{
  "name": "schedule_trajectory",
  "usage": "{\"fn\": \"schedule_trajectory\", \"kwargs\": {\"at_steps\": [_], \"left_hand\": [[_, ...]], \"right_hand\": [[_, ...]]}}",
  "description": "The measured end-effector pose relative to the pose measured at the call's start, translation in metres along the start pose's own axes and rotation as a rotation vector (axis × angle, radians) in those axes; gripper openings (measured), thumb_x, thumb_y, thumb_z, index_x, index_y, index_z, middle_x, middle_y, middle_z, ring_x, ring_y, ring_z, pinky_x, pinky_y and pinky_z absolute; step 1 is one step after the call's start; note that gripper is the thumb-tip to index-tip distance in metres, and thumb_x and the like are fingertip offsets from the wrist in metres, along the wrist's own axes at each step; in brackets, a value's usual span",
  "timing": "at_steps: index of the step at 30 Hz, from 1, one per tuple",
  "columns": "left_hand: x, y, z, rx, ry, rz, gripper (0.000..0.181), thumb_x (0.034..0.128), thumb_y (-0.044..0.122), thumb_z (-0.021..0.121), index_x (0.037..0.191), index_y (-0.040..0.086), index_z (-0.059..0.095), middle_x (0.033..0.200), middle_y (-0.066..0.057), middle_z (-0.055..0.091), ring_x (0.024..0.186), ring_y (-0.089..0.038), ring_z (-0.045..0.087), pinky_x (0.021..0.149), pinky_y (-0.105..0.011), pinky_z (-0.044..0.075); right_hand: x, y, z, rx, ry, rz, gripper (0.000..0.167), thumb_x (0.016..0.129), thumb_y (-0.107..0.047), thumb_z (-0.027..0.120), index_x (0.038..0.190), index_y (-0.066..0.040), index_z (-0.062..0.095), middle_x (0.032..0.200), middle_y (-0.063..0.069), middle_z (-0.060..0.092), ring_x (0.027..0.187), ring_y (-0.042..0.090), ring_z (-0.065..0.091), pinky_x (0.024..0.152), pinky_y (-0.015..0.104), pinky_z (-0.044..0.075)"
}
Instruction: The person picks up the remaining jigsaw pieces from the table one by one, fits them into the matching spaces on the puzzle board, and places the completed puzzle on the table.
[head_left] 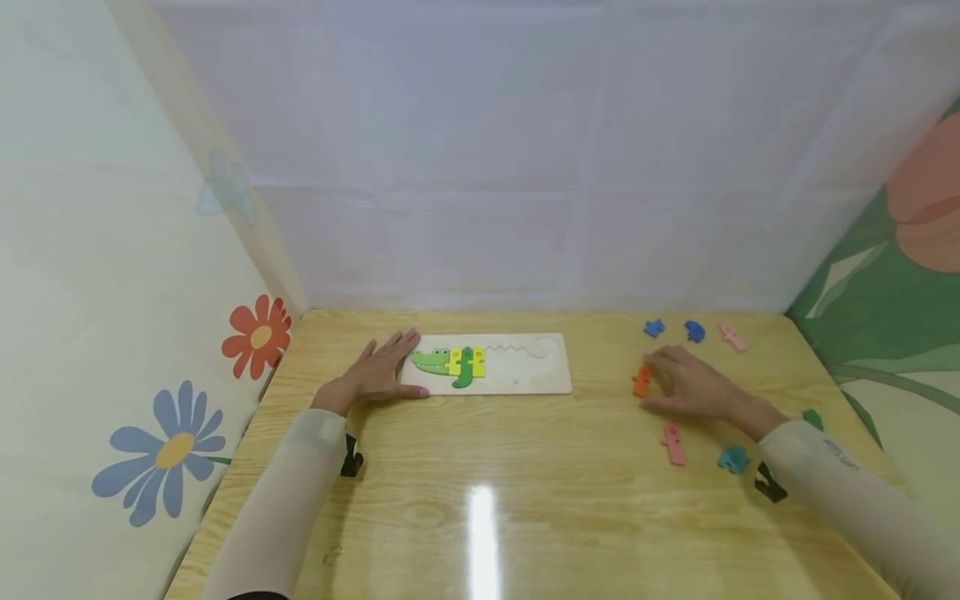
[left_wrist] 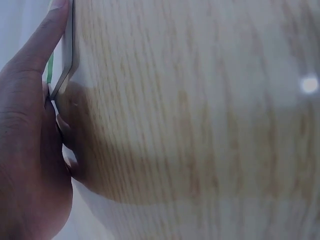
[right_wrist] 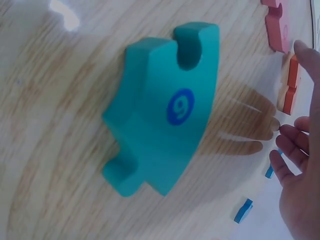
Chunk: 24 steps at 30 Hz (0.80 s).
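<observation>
A white puzzle board (head_left: pixel 525 379) lies on the table in the head view, with a green crocodile head (head_left: pixel 431 360), yellow pieces and a green piece (head_left: pixel 467 367) set in its left half. My left hand (head_left: pixel 381 368) rests across the board's left end, thumb along the near edge and fingers at the far corner; the left wrist view shows that thumb (left_wrist: pixel 35 50) against the board's side. Over at the right, my right hand (head_left: pixel 693 387) reaches around an orange puzzle piece (head_left: pixel 641 382). Thumb and fingers are spread apart there, and the right wrist view shows the orange piece (right_wrist: pixel 291 85) lying beyond them.
Two blue pieces (head_left: pixel 694 332) and a pink piece (head_left: pixel 733 337) lie behind my right hand. Nearer are another pink piece (head_left: pixel 673 444), a teal piece (right_wrist: pixel 165 110) marked 9 or 6, and a green piece (head_left: pixel 813 418) partly behind the sleeve. Cloth walls border the table.
</observation>
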<state>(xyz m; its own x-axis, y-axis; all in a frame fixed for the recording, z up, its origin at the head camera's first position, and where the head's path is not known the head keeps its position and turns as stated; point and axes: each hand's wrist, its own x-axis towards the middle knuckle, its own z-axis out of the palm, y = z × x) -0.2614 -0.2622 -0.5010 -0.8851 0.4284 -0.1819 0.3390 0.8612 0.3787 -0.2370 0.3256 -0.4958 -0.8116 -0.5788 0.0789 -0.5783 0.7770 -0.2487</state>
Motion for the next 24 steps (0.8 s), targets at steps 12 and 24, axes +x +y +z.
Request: {"fn": "schedule_trajectory", "kwargs": {"at_steps": [12, 24], "left_hand": [[0.0002, -0.0017, 0.0002, -0.018, -0.002, 0.002, 0.118, 0.0889, 0.066, 0.075, 0.171, 0.007, 0.014, 0.178, -0.015, 0.008, 0.164, -0.039, 0.005, 0.126, -0.069, -0.004], [0.0006, -0.0038, 0.0033, -0.004, 0.008, -0.001, 0.118, 0.0886, 0.066, 0.075, 0.171, 0.008, 0.013, 0.178, -0.014, 0.007, 0.164, -0.037, 0.005, 0.126, -0.068, -0.004]], "right_hand": [[0.0036, 0.0022, 0.0043, -0.001, 0.009, -0.025, 0.074, 0.089, -0.038, 0.085, 0.139, 0.01, 0.06, 0.132, 0.029, 0.062, 0.122, 0.045, 0.06, 0.104, 0.062, 0.051], [0.0049, 0.0039, 0.0094, 0.04, 0.067, -0.047, 0.068, 0.085, -0.032, 0.089, 0.133, 0.012, 0.065, 0.123, 0.025, 0.065, 0.114, 0.04, 0.062, 0.098, 0.059, 0.054]]}}
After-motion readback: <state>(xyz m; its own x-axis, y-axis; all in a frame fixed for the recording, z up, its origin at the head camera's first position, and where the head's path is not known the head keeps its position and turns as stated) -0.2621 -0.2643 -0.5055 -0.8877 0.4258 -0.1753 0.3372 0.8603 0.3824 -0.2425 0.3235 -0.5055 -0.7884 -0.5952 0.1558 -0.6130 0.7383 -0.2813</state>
